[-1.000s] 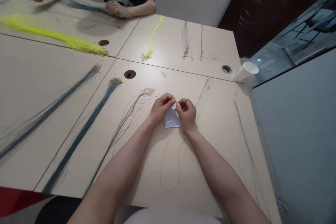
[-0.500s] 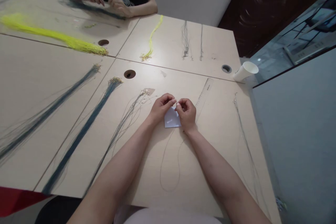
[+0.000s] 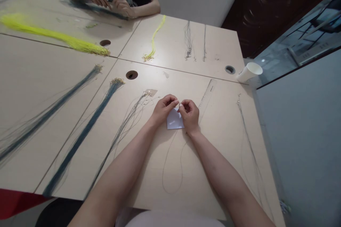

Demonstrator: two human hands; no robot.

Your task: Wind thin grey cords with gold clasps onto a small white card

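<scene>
My left hand (image 3: pixel 164 109) and my right hand (image 3: pixel 189 114) meet fingertip to fingertip over a small white card (image 3: pixel 174 120). Both are closed in a pinch. A tiny dark bit shows at the right thumb and forefinger, but what they grip is too small to make out. A thin line (image 3: pixel 163 175), like fishing line, lies in a long loop between my forearms and runs up under the card and my right hand. Beyond that hand is a clear ruler (image 3: pixel 207 94).
Blue-grey line bundles (image 3: pixel 90 124) with gold hook-like ends lie left; a thinner bundle (image 3: pixel 122 127) is nearer. Loose lines (image 3: pixel 247 136) lie right. Yellow strands (image 3: pixel 55 37) lie farther back. A white cup (image 3: pixel 249 72) stands near the right edge. Across the table, a person's hands (image 3: pixel 121 5) handle dark strands.
My hands stay in nearly the same pinch over the card. Across the table, the other person's left-side hand has shifted right, closer to their other hand.
</scene>
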